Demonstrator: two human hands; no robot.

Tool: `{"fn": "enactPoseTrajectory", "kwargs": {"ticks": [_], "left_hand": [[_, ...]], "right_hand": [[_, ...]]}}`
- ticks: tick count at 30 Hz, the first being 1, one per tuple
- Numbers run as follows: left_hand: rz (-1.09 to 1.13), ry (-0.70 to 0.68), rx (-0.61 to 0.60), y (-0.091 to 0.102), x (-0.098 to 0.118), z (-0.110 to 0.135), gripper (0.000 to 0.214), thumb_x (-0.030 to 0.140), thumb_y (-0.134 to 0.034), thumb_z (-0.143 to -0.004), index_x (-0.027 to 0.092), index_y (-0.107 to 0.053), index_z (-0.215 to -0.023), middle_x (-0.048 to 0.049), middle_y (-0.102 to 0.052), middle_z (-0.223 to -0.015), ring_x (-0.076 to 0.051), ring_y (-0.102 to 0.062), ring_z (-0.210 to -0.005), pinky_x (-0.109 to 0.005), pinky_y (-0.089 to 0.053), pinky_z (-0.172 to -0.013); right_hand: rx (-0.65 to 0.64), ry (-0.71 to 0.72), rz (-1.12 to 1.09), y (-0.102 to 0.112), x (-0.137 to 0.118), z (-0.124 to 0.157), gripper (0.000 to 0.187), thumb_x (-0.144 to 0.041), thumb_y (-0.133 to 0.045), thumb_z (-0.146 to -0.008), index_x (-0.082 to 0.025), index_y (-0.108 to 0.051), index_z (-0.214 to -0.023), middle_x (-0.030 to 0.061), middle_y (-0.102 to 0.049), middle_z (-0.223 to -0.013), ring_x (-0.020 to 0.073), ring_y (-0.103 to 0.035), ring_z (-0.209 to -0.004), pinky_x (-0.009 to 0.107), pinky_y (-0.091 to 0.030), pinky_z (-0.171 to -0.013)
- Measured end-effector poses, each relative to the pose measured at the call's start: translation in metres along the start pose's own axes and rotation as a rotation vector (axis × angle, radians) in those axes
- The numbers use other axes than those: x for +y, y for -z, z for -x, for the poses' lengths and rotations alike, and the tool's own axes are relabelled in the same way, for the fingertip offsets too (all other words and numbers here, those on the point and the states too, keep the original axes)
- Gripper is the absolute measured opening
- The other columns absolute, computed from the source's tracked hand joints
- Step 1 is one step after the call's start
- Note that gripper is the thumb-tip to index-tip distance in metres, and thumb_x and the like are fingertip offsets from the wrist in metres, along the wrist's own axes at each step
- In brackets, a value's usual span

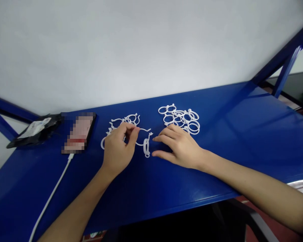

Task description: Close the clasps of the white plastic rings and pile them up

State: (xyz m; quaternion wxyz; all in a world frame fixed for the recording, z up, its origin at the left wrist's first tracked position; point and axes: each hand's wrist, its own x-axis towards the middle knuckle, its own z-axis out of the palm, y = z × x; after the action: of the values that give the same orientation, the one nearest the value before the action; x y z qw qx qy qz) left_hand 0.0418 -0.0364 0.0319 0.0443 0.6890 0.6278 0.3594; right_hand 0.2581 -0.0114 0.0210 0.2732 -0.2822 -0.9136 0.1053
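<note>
My left hand is closed in a pinch over a loose pile of white plastic rings that have gaps and small end knobs. A thin white open ring sticks out to the right from between its thumb and finger. Just left of my right hand's fingertips, another white ring appears edge-on; I cannot tell whether it touches the table. My right hand is open, thumb and fingers apart, with nothing between them. Beyond it lies a second group of white rings, which look closed; my fingers hide some of them.
The blue table meets a pale wall at the back. To the left lie a phone with a white cable plugged in and a black plastic package. Blue metal bars stand at both sides.
</note>
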Motion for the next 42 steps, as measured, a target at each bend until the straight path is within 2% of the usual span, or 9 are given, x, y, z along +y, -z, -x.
{"fn": "enactPoseTrajectory", "kwargs": {"ticks": [5, 11, 14, 18, 22, 26, 29, 35, 42], "left_hand": [[0.067, -0.003, -0.042, -0.003, 0.009, 0.005, 0.017, 0.031, -0.054, -0.095, 0.021, -0.060, -0.083, 0.0043, -0.062, -0.066, -0.011, -0.059, -0.061, -0.025, -0.044, -0.063], [0.123, 0.015, -0.108, -0.010, 0.016, 0.014, 0.018, 0.031, -0.058, -0.092, 0.021, -0.059, -0.077, 0.0040, -0.065, -0.067, -0.011, -0.061, -0.062, -0.025, -0.045, -0.061], [0.113, 0.015, -0.133, -0.013, 0.018, 0.017, 0.020, 0.032, -0.060, -0.091, 0.021, -0.059, -0.074, 0.0036, -0.066, -0.068, -0.012, -0.061, -0.064, -0.026, -0.045, -0.064], [0.094, 0.027, -0.163, -0.014, 0.017, 0.017, 0.021, 0.033, -0.060, -0.090, 0.021, -0.059, -0.073, 0.0032, -0.066, -0.068, -0.013, -0.061, -0.063, -0.028, -0.045, -0.064], [0.103, 0.075, -0.201, -0.013, 0.015, 0.014, 0.019, 0.034, -0.057, -0.092, 0.021, -0.060, -0.078, 0.0035, -0.065, -0.065, -0.013, -0.060, -0.058, -0.030, -0.044, -0.063], [0.126, 0.112, -0.233, -0.013, 0.012, 0.011, 0.013, 0.031, -0.053, -0.093, 0.021, -0.061, -0.093, 0.0056, -0.061, -0.059, -0.014, -0.058, -0.055, -0.031, -0.044, -0.064], [0.098, 0.110, -0.268, -0.013, 0.011, 0.010, 0.014, 0.031, -0.052, -0.094, 0.022, -0.062, -0.094, 0.0051, -0.061, -0.059, -0.015, -0.057, -0.054, -0.033, -0.043, -0.066], [0.034, 0.036, -0.283, -0.014, 0.008, 0.010, 0.016, 0.028, -0.050, -0.095, 0.021, -0.063, -0.090, 0.0030, -0.065, -0.064, -0.016, -0.060, -0.062, -0.035, -0.042, -0.071], [-0.258, -0.151, -0.214, -0.018, -0.001, 0.011, 0.018, 0.026, -0.049, -0.096, 0.021, -0.066, -0.092, -0.0029, -0.070, -0.078, -0.024, -0.062, -0.081, -0.042, -0.042, -0.080]], "right_hand": [[0.031, -0.054, -0.067, -0.005, -0.012, 0.003, 0.050, -0.064, -0.062, -0.086, -0.016, -0.070, -0.086, 0.0044, -0.064, -0.075, 0.0169, -0.053, -0.067, 0.031, -0.040, -0.064], [0.004, -0.140, -0.093, -0.009, -0.020, 0.005, 0.036, -0.048, -0.060, -0.092, -0.017, -0.061, -0.072, 0.0006, -0.060, -0.065, 0.0122, -0.051, -0.057, 0.027, -0.035, -0.058], [-0.043, -0.210, -0.113, -0.010, -0.018, 0.005, 0.027, -0.035, -0.057, -0.093, -0.018, -0.060, -0.072, -0.0002, -0.061, -0.067, 0.0115, -0.053, -0.058, 0.026, -0.033, -0.055], [-0.076, -0.324, -0.199, -0.010, -0.015, 0.004, 0.020, -0.028, -0.056, -0.090, -0.018, -0.059, -0.073, -0.0009, -0.062, -0.070, 0.0093, -0.053, -0.057, 0.024, -0.032, -0.052], [-0.040, -0.410, -0.325, -0.010, -0.012, 0.003, 0.011, -0.024, -0.057, -0.087, -0.019, -0.059, -0.078, -0.0022, -0.062, -0.070, 0.0088, -0.054, -0.058, 0.023, -0.036, -0.053], [0.007, -0.415, -0.399, -0.011, -0.007, 0.003, 0.009, -0.023, -0.058, -0.085, -0.019, -0.055, -0.078, -0.0036, -0.062, -0.067, 0.0081, -0.055, -0.055, 0.022, -0.040, -0.054], [0.047, -0.421, -0.444, -0.010, -0.005, 0.003, 0.008, -0.022, -0.059, -0.083, -0.020, -0.052, -0.081, -0.0046, -0.061, -0.066, 0.0081, -0.057, -0.054, 0.021, -0.042, -0.053], [0.033, -0.470, -0.575, -0.005, -0.007, 0.001, 0.012, -0.026, -0.061, -0.086, -0.022, -0.050, -0.083, -0.0033, -0.065, -0.067, 0.0104, -0.059, -0.057, 0.023, -0.047, -0.055], [0.009, -0.484, -0.629, -0.003, -0.006, 0.002, 0.014, -0.030, -0.061, -0.090, -0.022, -0.051, -0.085, -0.0014, -0.070, -0.071, 0.0128, -0.065, -0.062, 0.026, -0.050, -0.059]]}}
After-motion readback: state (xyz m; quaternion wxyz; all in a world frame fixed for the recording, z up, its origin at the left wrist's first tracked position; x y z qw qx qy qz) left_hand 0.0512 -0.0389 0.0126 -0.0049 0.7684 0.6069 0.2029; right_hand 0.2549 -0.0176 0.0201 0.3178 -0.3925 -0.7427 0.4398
